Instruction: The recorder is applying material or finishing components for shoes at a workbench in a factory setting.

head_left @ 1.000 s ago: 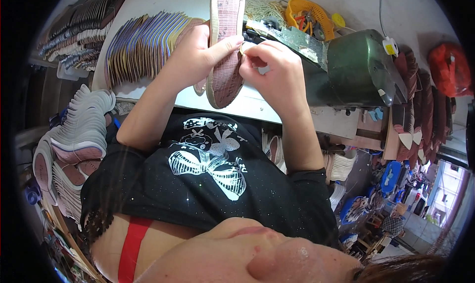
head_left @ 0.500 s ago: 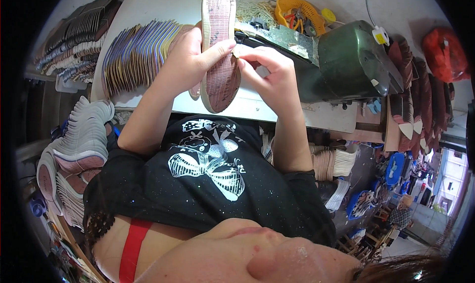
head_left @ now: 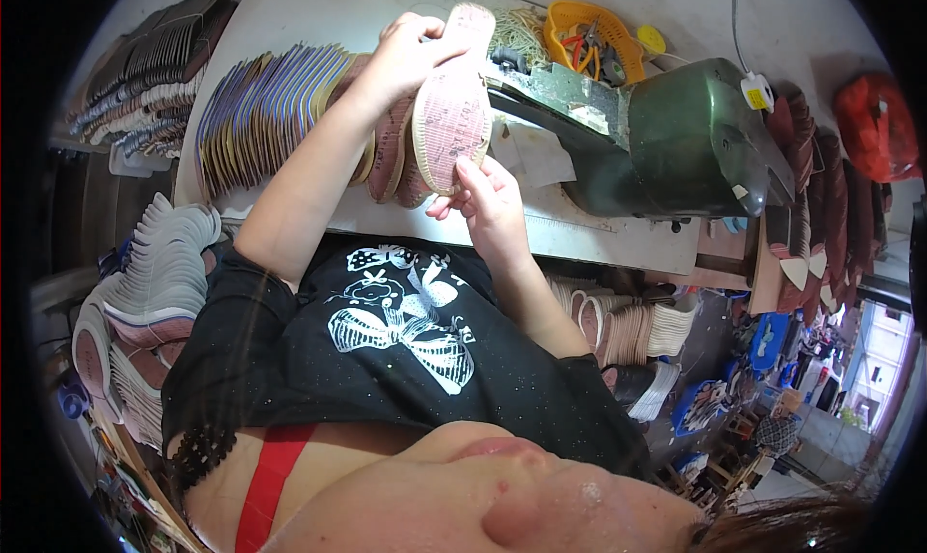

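Observation:
A pinkish shoe insole (head_left: 449,118) with a pale edge and dark markings is held up, tilted, above the white worktable (head_left: 323,12). My left hand (head_left: 410,58) grips it near its narrower upper end, thumb across the face. At the rounded lower end, my right hand (head_left: 491,200) pinches the edge between thumb and fingers, its other fingers curled beneath. Just behind, partly hidden by the held piece, more pink insoles (head_left: 388,157) rest on the table. They adjoin a long row of upright insoles (head_left: 270,109) with brown, yellow and bluish edges.
To the right stands a dark green sewing machine (head_left: 681,133). Behind it, a yellow basket (head_left: 632,56) holds pliers. Bundled stacks (head_left: 159,60) lie far left, with grey-white insoles (head_left: 159,263) below them. A red bag (head_left: 874,128) hangs at right.
The insole has shifted right and tilted, showing a different, marked face. My left hand has moved up toward its top end. My right hand has gone from the side edge down to the lower end.

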The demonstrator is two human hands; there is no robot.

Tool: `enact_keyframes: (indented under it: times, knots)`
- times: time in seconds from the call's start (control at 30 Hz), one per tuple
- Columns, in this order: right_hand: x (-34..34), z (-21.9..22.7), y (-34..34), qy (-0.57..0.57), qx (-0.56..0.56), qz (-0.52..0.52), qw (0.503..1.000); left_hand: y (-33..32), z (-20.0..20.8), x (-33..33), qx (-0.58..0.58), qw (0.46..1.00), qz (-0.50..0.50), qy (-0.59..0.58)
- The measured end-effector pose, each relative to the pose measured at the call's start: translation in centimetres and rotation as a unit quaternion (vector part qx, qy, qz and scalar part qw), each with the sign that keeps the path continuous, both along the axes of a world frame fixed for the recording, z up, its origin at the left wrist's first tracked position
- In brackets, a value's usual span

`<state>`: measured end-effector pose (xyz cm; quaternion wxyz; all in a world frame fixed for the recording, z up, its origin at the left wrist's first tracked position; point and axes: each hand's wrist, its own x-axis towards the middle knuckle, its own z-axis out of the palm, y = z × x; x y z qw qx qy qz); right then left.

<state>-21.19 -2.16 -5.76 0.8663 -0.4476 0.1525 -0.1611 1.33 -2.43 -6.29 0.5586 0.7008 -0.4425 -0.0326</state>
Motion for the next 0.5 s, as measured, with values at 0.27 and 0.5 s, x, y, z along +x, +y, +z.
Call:
enact_keyframes:
  times: [0.27,0.5]
  knots:
    - [0.4,0.6,-2.0,0.000,-0.055,-0.093,0.994,-3.9,-1.0,1.4,0.125,0.980,-0.066,0.142]
    - [3.5,1.1,-3.0,-0.031,-0.033,-0.072,0.996,-5.0,0.3,3.3,0.197,0.962,-0.104,0.161]
